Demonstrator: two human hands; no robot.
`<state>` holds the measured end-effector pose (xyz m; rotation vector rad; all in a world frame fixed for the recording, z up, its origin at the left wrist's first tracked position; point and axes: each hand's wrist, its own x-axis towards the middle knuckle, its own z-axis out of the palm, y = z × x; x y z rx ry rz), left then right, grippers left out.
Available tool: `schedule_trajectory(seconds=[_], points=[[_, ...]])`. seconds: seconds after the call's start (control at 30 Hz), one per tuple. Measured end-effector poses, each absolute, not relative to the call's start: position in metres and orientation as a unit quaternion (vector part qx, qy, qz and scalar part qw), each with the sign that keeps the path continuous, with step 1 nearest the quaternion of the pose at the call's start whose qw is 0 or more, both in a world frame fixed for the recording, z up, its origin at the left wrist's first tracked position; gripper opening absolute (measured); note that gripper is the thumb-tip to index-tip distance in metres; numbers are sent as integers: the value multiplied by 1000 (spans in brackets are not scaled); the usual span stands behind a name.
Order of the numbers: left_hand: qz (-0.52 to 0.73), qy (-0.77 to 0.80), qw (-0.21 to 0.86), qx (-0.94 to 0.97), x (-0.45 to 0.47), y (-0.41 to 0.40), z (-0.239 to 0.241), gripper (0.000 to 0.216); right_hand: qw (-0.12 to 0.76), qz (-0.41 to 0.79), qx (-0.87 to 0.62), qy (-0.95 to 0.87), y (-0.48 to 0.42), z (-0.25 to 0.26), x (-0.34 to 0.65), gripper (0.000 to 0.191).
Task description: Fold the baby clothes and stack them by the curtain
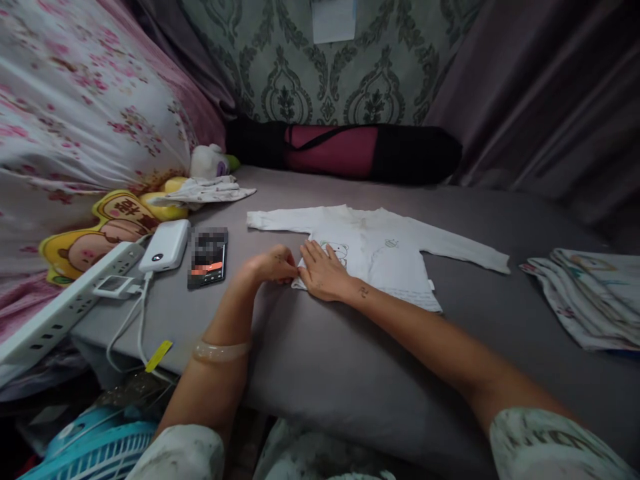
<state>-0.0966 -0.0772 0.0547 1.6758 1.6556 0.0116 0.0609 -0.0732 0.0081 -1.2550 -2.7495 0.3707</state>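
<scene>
A small white long-sleeved baby shirt [380, 250] with a bear print lies spread flat on the grey bed sheet [320, 360], sleeves out to both sides. My right hand [324, 272] lies flat and open on the shirt's lower left corner. My left hand [273, 265] is beside it, fingers pinched on the same corner's hem. A pale bangle [220, 351] sits on my left forearm.
A phone [208, 257], a white power bank [165, 245] and a power strip [65, 303] lie at the left. Folded printed cloths [593, 297] rest at the right. A black and pink roll bag [345, 150] lies by the wall. A blue fan [95, 443] stands below.
</scene>
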Motion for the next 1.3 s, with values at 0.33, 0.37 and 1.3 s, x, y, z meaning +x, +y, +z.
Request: schedule_trajectory(seconds=[0.33,0.37,1.3], points=[[173,741,245,601,-117,-73,53,11,115,182,-312,-925,-131,16,34,63],[189,743,239,596,-118,-73,53,12,113,192,-289,-931,-137,21,34,61],[252,752,139,593,-107,-70,41,29,106,178,-487,-849,-93,5,20,69]])
